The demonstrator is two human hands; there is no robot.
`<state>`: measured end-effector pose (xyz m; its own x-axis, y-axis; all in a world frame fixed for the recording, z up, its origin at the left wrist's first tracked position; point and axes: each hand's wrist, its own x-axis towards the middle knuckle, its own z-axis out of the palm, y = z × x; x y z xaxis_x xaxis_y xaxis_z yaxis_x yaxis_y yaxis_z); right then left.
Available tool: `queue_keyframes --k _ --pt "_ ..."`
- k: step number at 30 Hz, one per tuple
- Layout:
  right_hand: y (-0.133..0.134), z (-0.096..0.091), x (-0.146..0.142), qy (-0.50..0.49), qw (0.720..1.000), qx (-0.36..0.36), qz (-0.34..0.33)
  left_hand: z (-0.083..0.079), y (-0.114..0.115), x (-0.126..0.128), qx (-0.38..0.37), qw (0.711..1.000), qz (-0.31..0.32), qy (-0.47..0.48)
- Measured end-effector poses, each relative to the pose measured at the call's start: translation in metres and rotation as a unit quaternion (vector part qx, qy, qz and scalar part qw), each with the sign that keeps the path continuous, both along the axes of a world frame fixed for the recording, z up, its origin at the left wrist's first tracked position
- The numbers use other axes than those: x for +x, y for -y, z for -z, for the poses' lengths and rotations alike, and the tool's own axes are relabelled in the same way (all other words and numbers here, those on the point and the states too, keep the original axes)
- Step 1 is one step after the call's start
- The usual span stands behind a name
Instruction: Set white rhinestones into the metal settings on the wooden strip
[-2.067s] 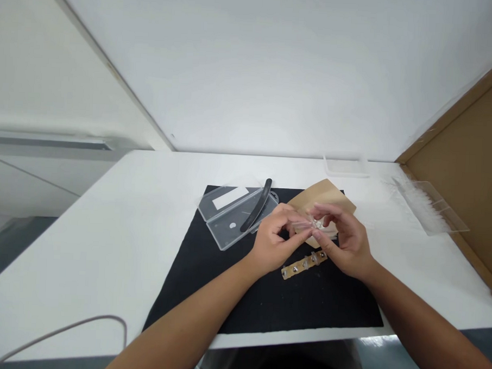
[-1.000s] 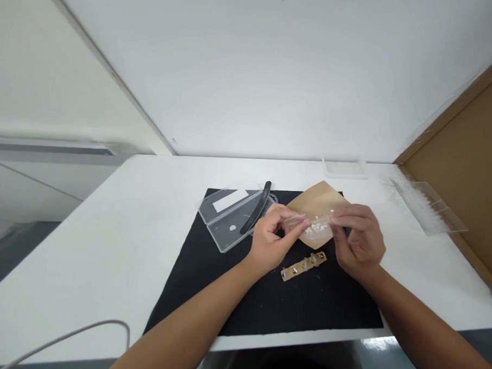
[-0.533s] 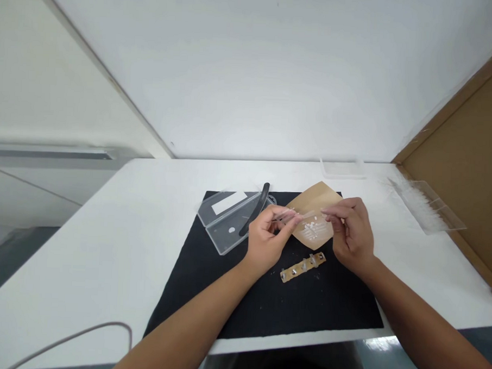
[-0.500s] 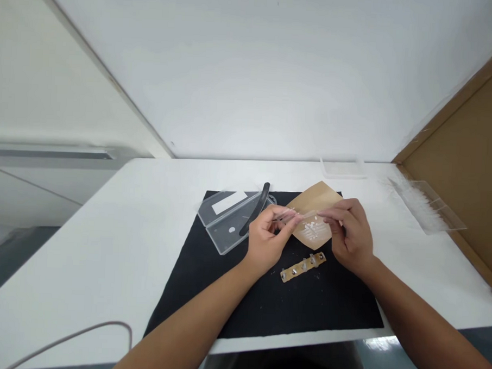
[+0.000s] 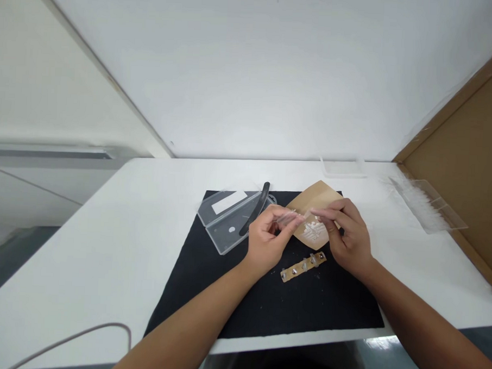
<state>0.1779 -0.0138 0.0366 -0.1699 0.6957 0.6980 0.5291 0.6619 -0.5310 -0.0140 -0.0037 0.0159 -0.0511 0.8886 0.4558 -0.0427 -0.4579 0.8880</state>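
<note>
My left hand pinches a thin, clear plastic piece between thumb and fingers, above a brown paper sheet. Facing it, my right hand has its fingers bent together, fingertips close to the left thumb. A small translucent bit shows between the two hands; whether the right fingers grip it is unclear. Small white pieces lie on the paper below. Nearer to me rests a tan strip with several round metal dots and clear pieces standing on it.
On the black mat, left of my hands, lies an open clear plastic case with a curved black nail file across it. A shallow clear tray stands at the back. Clear plastic pieces lie at right by a cardboard panel.
My right hand has shifted slightly left, so its fingertips are closer to my left hand. The left hand has barely moved.
</note>
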Motion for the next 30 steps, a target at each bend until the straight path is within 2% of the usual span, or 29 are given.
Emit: queue_keyframes --k 7,9,13,21,30 --pt "-0.003 0.005 0.001 -0.023 0.998 -0.051 -0.020 0.002 -0.002 -0.003 0.097 0.994 0.028 -0.028" --pt "-0.002 0.006 0.000 -0.037 0.997 -0.067 -0.029 0.002 -0.002 -0.003 0.106 0.993 0.040 -0.030" --pt "-0.001 0.007 -0.001 -0.053 0.995 -0.073 -0.032 0.000 -0.002 -0.002 0.077 0.995 0.053 -0.017" --pt "-0.004 0.008 0.001 -0.040 0.998 -0.050 -0.019 0.002 -0.003 -0.002 -0.027 0.998 0.061 -0.005" --pt "-0.005 0.011 -0.001 -0.045 0.994 -0.094 -0.039 0.002 -0.005 -0.002 -0.046 0.994 0.094 0.023"
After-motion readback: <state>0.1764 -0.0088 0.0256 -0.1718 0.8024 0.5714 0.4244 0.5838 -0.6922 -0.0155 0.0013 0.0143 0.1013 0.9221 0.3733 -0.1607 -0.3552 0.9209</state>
